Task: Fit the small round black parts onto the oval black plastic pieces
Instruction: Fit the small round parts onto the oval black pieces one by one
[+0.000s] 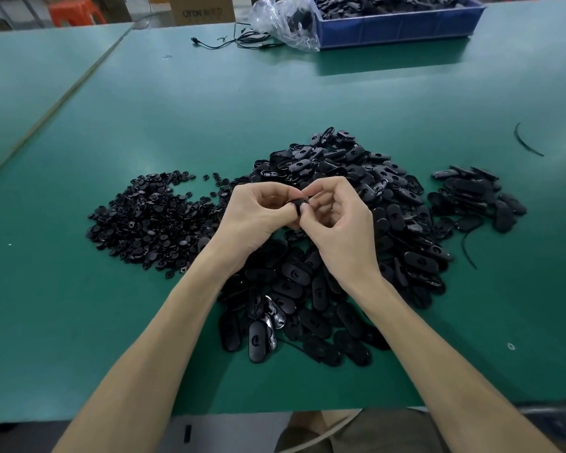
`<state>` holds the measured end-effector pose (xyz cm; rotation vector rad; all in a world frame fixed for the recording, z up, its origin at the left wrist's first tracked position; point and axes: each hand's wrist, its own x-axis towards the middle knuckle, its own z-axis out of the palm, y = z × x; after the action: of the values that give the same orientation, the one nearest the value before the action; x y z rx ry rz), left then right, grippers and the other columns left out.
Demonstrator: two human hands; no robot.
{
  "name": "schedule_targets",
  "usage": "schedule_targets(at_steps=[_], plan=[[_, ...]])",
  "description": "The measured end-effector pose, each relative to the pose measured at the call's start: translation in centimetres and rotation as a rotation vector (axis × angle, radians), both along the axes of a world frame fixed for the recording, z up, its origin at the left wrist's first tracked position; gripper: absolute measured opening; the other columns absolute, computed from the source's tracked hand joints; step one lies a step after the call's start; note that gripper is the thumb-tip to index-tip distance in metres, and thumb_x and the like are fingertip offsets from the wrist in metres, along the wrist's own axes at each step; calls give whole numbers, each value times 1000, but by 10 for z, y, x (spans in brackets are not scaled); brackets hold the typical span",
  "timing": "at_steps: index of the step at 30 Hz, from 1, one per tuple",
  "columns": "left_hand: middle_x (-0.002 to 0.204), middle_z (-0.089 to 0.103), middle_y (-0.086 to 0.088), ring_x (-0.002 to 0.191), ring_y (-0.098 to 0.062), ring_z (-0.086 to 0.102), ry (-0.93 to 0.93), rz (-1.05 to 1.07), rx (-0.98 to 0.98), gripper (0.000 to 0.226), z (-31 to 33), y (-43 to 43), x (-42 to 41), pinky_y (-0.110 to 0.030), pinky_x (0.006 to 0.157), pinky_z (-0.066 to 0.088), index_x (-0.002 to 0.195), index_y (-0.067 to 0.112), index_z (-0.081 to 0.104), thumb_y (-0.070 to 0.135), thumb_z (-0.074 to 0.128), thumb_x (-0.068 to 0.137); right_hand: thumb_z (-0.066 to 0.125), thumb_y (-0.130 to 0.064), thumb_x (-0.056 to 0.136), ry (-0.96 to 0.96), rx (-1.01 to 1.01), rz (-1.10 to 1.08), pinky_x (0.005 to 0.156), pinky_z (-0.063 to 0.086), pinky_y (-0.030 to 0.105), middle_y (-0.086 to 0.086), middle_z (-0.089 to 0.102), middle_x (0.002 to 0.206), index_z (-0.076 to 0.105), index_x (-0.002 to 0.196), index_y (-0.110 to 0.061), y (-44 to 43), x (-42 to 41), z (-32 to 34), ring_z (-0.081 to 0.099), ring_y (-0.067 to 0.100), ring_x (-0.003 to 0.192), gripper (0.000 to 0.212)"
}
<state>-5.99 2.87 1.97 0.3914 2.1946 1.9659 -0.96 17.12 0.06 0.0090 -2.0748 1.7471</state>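
My left hand (pixel 258 217) and my right hand (pixel 337 220) meet above the middle of the table, fingers pinched together on one black oval piece (pixel 299 206) held between them. Most of that piece is hidden by my fingers, and I cannot tell whether a round part sits on it. A heap of small round black parts (pixel 151 220) lies to the left of my hands. A large heap of oval black pieces (pixel 356 223) spreads under and to the right of my hands. A smaller group of oval pieces (pixel 474 197) lies apart at the right.
The green table (pixel 209 109) runs back to a blue bin (pixel 399 27) of black parts at the far right. A clear plastic bag (pixel 285 21) and a thin black cable (pixel 229 42) lie beside the bin. Cardboard boxes (pixel 200 9) stand behind the table.
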Motion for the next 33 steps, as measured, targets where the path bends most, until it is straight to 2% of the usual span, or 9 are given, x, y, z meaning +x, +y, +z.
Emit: schedule_targets(at_steps=[3,9,20,23,25,27,29,31,33], plan=[[87,79,-7,76,-15,73,-14,-26,30,19,-2,-3,-1,-20,74,58,96,7,79,-8,68,91,72,-3,91,-1,5,-16,71,61,36,1,65,81,66,99,-25,1,0,0,66,22,74,24],[102,77,-21,91,-27,77,-148,-137,193,20,-2,-16,-8,-31,85,61,109,4,79,-1,75,90,71,-7,94,-2,-40,-37,73,60,28,-1,70,86,67,101,-24,1,0,1,72,18,78,19],[103,78,-20,92,-29,76,-104,-112,152,18,-6,-12,-9,-35,88,62,109,2,78,2,74,91,73,-6,94,-16,-67,-30,73,60,24,-5,74,88,70,99,-24,3,-1,2,73,14,81,18],[100,79,-16,88,-24,76,-90,-108,145,16,-6,-12,-8,-30,83,62,108,4,77,4,74,93,72,-6,95,-11,-65,-37,73,59,23,-3,74,88,70,102,-19,2,-2,1,72,14,81,15],[95,79,-10,81,-17,75,-64,-52,114,15,-4,-10,-7,-23,68,57,108,8,78,5,72,95,71,-9,97,-17,-43,-43,75,57,21,-3,73,90,70,108,-17,2,-3,0,71,11,82,14],[90,78,-4,76,-14,70,-11,36,28,16,1,-6,-7,-28,60,49,107,18,79,10,70,97,71,-11,98,-43,-11,-51,76,54,17,-2,72,94,67,115,-17,3,-4,-1,69,9,83,18],[87,76,-3,76,-13,68,71,69,-4,19,12,2,-9,-34,66,52,108,19,79,8,70,96,70,-9,98,-70,45,-41,76,51,15,-2,70,97,65,117,-17,2,-5,-2,66,6,83,21],[82,75,-1,76,-10,69,122,20,25,20,28,17,-12,-26,71,56,110,11,79,2,70,94,69,-4,97,-91,127,-12,75,48,12,-3,68,95,65,113,-15,0,-7,-2,61,2,78,20],[80,76,0,74,-10,73,137,-74,-3,20,43,42,-12,-21,69,58,109,8,77,0,72,92,67,0,94,-112,194,-1,66,42,8,-6,61,81,60,98,-17,0,-9,-3,56,-3,67,19]])
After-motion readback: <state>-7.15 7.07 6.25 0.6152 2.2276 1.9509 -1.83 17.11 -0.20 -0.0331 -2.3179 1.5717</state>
